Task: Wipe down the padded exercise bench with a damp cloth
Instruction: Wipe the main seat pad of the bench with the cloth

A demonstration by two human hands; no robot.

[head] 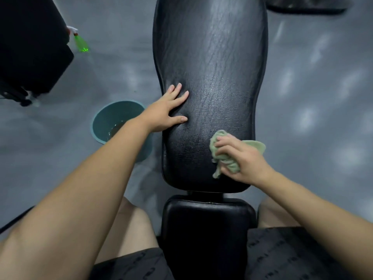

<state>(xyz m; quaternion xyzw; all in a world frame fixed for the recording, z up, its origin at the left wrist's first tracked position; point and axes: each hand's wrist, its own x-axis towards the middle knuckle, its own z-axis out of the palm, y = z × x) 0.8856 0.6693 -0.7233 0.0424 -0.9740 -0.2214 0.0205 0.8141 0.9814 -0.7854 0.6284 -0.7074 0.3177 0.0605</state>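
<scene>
The long black padded bench back [210, 63] runs away from me down the middle of the view, its surface creased and glossy. A shorter black seat pad [207, 223] lies nearer, between my knees. My left hand [167, 110] rests flat with fingers spread on the pad's left side. My right hand [242, 158] presses a bunched pale green cloth [220, 138] onto the lower right part of the back pad, near its near end. Part of the cloth is hidden under my fingers.
A teal bucket [107, 116] with a little water stands on the grey floor left of the bench, partly behind my left forearm. A green spray bottle [81, 43] lies farther left beside a black padded unit [30, 49]. Another black pad [306, 6] shows at top right.
</scene>
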